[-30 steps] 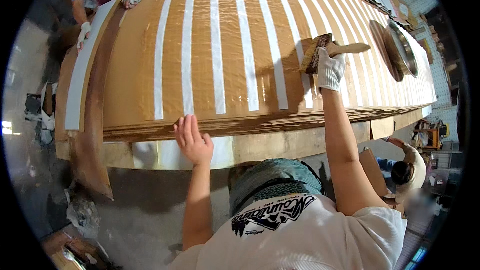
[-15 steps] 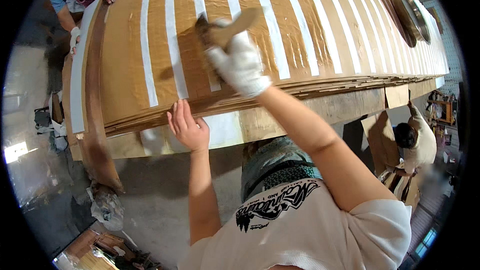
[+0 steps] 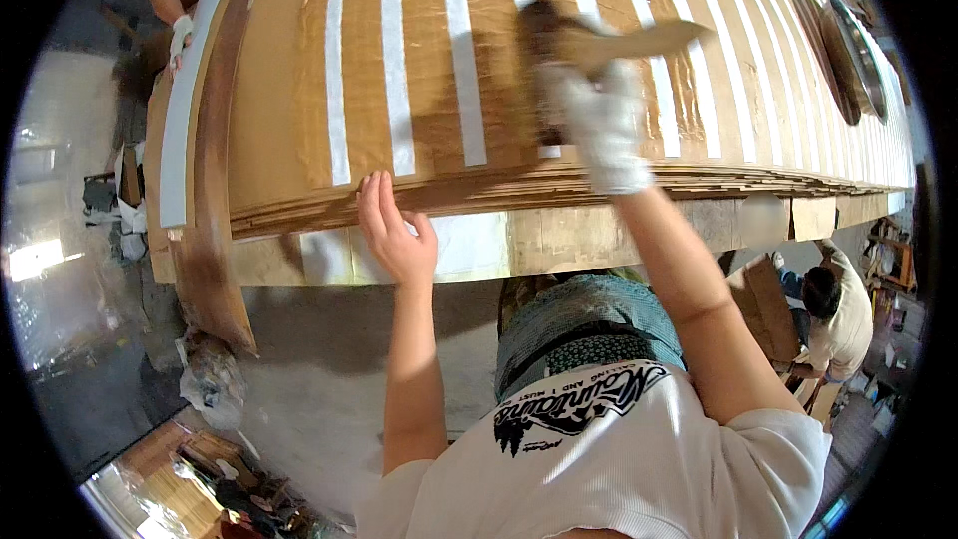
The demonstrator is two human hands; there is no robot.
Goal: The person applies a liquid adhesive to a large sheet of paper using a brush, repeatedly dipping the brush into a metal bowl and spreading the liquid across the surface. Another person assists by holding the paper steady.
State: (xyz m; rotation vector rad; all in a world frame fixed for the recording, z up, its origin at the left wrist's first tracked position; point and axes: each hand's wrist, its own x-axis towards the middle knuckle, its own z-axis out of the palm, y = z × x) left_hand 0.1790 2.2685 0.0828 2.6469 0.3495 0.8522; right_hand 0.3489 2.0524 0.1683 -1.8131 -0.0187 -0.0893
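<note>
Cardboard (image 3: 279, 90), brush (image 3: 586, 46) in curled right hand (image 3: 602, 128)

Grey floor (image 3: 309, 379) spreads below, light (image 3: 36, 260) gleams at left, and a cluttered shelf (image 3: 891, 256) stands right.

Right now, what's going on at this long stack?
The person's white-gloved right hand grips a wide, dark-headed brush with a pale wooden handle over a stack of white-striped brown sheets. The bare left hand rests at the stack's near edge. A round metal basin sits toward the right. At upper left, a co-worker's white-gloved hand is beside a long pale strip.
</note>
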